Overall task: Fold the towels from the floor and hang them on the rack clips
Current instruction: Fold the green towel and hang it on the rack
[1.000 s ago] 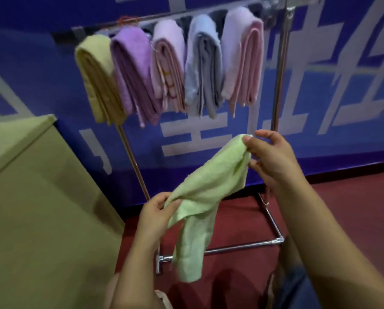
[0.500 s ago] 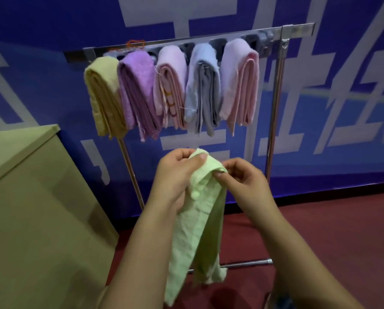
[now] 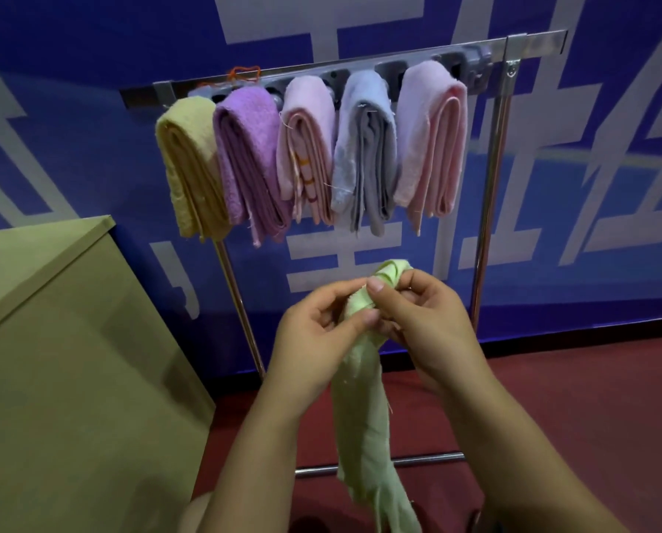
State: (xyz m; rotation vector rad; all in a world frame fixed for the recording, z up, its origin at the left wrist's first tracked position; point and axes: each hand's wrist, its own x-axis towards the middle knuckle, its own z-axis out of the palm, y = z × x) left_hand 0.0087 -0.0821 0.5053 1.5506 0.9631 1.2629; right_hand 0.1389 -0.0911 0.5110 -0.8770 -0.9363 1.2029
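Note:
A light green towel (image 3: 364,413) hangs in a long narrow strip from both my hands, in front of the rack. My left hand (image 3: 314,340) pinches its upper part from the left. My right hand (image 3: 425,328) grips the bunched top end from the right, thumb on the cloth. The metal rack (image 3: 491,194) stands against the blue wall. Several folded towels hang from its grey clip bar (image 3: 471,63): yellow (image 3: 191,171), purple (image 3: 248,159), pale pink (image 3: 306,151), blue-grey (image 3: 364,151) and pink (image 3: 433,144).
A tan cardboard box (image 3: 71,359) stands close on the left. The floor (image 3: 591,409) is dark red. The rack's base bar (image 3: 425,459) runs low across, behind the hanging towel. A blue banner with white shapes covers the wall (image 3: 91,51).
My hands came together, bringing the towel's two ends into one. The towel went from spread between the hands to a narrow hanging strip, bunched at the top. The view has tilted so the rack sits lower.

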